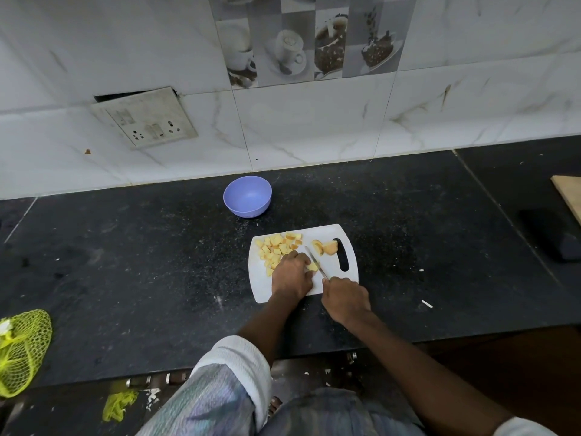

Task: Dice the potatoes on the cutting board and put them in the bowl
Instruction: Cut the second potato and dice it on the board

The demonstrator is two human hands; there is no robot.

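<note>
Where left hand [290,272] covers potato [312,266]

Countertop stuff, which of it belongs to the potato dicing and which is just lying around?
In use: cutting board, diced potato, uncut potato pieces, knife, purple bowl, left hand, right hand.
Lying about: yellow mesh bag, wooden board, switch plate.

Lilac bowl [247,196], white board [352,265], pale yellow dice [276,248] with tan skin, black speckled bench [141,262], yellow-green net [22,350].
</note>
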